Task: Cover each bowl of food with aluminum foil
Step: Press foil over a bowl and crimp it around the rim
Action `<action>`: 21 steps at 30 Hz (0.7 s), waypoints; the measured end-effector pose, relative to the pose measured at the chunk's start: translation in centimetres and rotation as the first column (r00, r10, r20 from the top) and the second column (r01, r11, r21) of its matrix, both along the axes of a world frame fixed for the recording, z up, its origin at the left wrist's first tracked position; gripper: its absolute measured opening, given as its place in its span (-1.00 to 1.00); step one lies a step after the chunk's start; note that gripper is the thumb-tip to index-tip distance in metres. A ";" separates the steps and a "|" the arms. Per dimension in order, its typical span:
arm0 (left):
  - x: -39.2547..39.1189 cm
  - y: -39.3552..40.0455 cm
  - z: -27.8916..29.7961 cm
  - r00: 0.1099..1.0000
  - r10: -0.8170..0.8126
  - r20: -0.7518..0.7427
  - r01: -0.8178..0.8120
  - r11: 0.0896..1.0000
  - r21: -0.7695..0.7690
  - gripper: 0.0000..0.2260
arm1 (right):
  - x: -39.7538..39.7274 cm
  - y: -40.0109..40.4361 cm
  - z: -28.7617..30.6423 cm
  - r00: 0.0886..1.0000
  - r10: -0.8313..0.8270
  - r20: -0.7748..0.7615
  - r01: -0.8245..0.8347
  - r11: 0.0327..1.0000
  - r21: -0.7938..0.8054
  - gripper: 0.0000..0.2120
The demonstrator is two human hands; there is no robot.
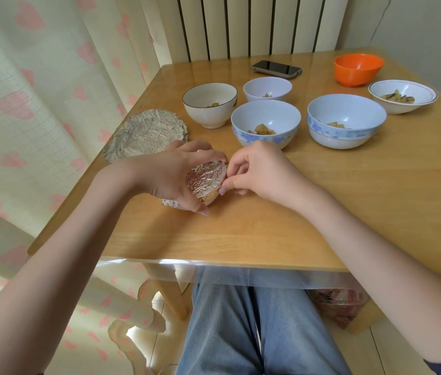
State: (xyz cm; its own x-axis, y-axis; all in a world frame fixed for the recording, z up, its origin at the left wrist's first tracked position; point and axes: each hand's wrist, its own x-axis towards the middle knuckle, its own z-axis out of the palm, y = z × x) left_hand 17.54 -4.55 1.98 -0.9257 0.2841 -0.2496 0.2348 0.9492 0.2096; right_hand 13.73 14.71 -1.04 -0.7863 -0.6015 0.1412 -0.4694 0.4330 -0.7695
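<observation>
Six uncovered bowls crowd the far half of the wooden surface (pixel 322 212). From the hands, a white bowl with a dark rim (pixel 209 104) stands at twelve o'clock, and a plain pale blue bowl (pixel 267 89) sits beyond it toward one o'clock. A blue bowl with a floral band (pixel 265 123) lies just past the right hand's knuckles at one o'clock, almost touching them. A second floral-band bowl (pixel 346 120) stands at two o'clock, with a shallow white bowl (pixel 402 96) and an orange bowl (pixel 358 69) farther out the same way. Food pieces show in five of them; the orange one's contents cannot be told. A phone (pixel 276 69) lies near the far edge at one o'clock. A stack of crumpled foil sheets (pixel 146 133) sits at eleven o'clock, reaching the left edge of the surface.

The left hand (pixel 170 177) grips a small foil-covered bowl (pixel 205 180), tilted so its foil top faces the camera, fingers curled round its rim from above and thumb below. The right hand (pixel 257 171) pinches the foil at the bowl's right rim with thumb and curled fingers (pixel 224 185).

Bare wood runs from the hands toward six o'clock to the near edge, and widely toward three and four o'clock. A curtain (pixel 38 104) hangs close beside the left edge, and a radiator (pixel 254 25) stands behind the far edge.
</observation>
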 end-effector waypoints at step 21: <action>0.3 0.7 0.4 0.999 0.040 -0.009 -0.040 0.999 -0.016 -0.19 | -2.6 0.6 0.5 0.980 0.022 -0.198 -0.014 0.999 0.040 -0.78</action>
